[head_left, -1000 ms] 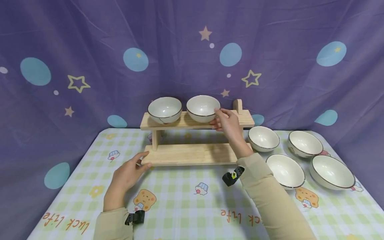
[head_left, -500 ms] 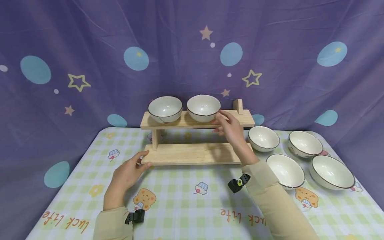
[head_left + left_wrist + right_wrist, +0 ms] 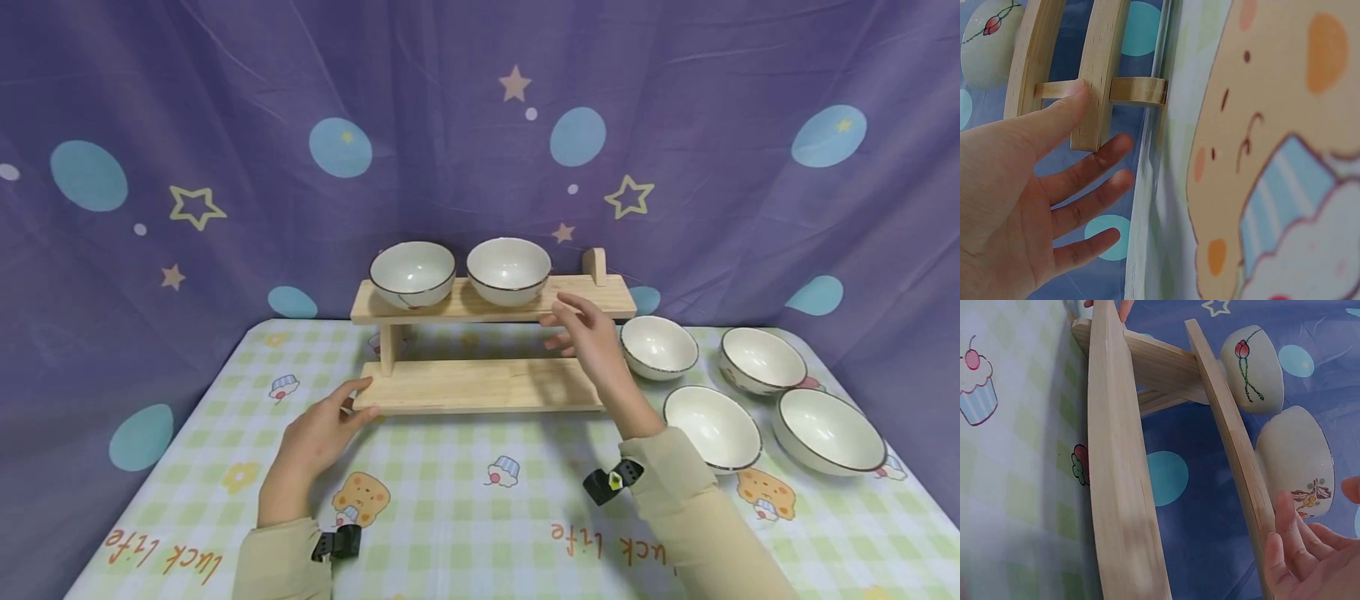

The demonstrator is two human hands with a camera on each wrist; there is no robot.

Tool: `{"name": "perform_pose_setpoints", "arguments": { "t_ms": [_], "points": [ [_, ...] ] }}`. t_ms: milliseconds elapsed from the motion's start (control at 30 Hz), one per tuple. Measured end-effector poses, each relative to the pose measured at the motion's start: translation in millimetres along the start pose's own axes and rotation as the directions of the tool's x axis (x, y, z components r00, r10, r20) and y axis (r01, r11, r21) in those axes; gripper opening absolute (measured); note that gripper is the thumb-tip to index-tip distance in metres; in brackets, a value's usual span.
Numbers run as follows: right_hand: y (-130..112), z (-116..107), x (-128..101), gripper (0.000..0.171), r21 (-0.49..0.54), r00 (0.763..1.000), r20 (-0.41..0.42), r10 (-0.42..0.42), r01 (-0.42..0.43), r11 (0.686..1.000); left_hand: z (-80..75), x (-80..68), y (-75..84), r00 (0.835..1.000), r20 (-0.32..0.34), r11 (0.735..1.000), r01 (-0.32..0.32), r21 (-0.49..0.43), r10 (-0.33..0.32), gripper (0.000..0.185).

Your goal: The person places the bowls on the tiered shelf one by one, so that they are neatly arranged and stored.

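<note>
Release done: your right hand has let go of the second bowl, now on the top shelf, fingers relaxed. Left hand, fingers straight, steadies the rack's lower board.

Head overview; wrist close-ups of rack

- Behind everything, a purple cloth backdrop, creased and draped, printed with pale blue ovals, outlined yellow stars, small pink stars and white dots.
- Below, a table under a green-and-white checked tablecloth showing cupcakes, bears, flowers and upside-down orange lettering.
- Backdrop folds down past both table sides.
- Soft, even light with faint shadows.
</note>
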State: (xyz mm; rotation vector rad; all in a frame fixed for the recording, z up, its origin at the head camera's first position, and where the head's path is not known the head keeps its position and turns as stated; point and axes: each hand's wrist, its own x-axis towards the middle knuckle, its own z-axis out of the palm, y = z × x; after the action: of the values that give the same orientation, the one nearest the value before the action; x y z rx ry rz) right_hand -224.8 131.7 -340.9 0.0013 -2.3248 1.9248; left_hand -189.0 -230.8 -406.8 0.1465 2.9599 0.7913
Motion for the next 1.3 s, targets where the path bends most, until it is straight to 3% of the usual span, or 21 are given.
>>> {"name": "perform_pose_setpoints", "arguments": {
  "t_ms": [300, 667, 900, 1300],
  "points": [
    [2.2, -11.1, -14.5, 0.050, 0.005, 0.998, -0.002, -0.058, 0.058, 0.998, -0.9, 0.0, -1.8, 1.000, 0.000, 1.000, 0.005, -0.005, -0.005, 0.063],
    [2.0, -28.5, -33.3, 0.046, -0.034, 0.999, -0.014, -0.050, 0.049, 0.998, -1.2, 1.6, -2.7, 1.000, -0.005, 1.000, -0.003, -0.004, 0.003, 0.061],
    [6.6, -39.4, -43.7, 0.043, 0.041, 0.996, 0.003, -0.090, 0.090, 0.995, 0.1, 2.6, -2.8, 1.000, -0.004, 1.000, -0.002, -0.006, 0.002, 0.062],
    [16.2, -59.4, -62.1, 0.038, -0.048, 0.983, -0.002, -0.183, 0.183, 0.982, 0.8, 0.3, 0.1, 1.000, -0.002, 1.000, -0.001, -0.012, 0.001, 0.061]
  ]
}}
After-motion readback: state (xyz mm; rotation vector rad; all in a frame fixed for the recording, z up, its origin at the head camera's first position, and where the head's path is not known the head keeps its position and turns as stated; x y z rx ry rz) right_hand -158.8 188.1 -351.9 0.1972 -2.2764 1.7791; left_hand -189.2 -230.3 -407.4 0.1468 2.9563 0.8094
